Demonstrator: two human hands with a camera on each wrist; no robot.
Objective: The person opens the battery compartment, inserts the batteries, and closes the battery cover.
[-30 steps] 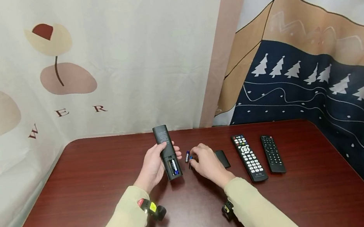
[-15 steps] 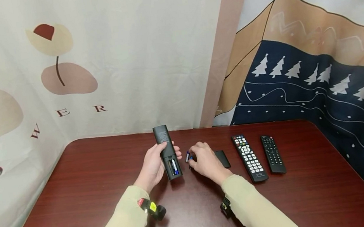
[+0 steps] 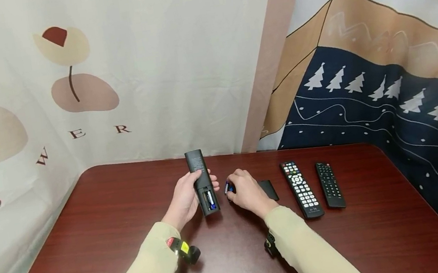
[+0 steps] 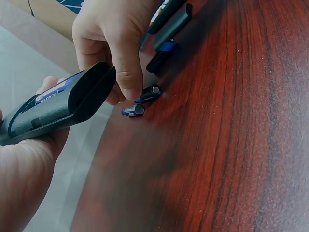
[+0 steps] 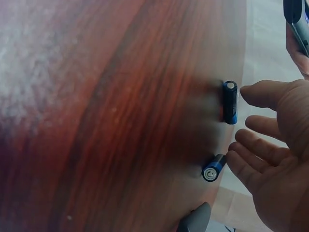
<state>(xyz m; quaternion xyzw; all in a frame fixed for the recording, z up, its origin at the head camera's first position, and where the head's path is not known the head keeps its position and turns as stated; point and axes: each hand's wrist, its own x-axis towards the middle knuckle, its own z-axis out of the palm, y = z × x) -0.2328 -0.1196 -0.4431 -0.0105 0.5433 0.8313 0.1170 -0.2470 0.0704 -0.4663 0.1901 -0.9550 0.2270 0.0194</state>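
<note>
My left hand (image 3: 185,198) grips a black remote control (image 3: 195,166), back side up, thumb across it. Its battery compartment stands uncovered, with a blue-and-silver battery (image 3: 210,199) inside. My right hand (image 3: 247,191) hovers low over the table, fingers bent loosely downward. In the left wrist view its fingertips are right at a dark blue battery (image 4: 148,94), and another battery (image 4: 133,110) lies beside that one. A further battery (image 4: 161,56) lies behind, towards the flat black cover (image 4: 174,26). The right wrist view shows the thumb beside a battery (image 5: 230,102), with nothing pinched.
Right of my right hand, the black cover (image 3: 268,190) lies on the reddish-brown table (image 3: 125,188). Beyond it lie a long remote with white buttons (image 3: 302,190) and a smaller black remote (image 3: 330,185). Printed curtains (image 3: 170,68) hang behind the table.
My right hand has shifted slightly, its fingertips now covering more of the batteries in the head view. The left hand and its remote control stay nearly still.
</note>
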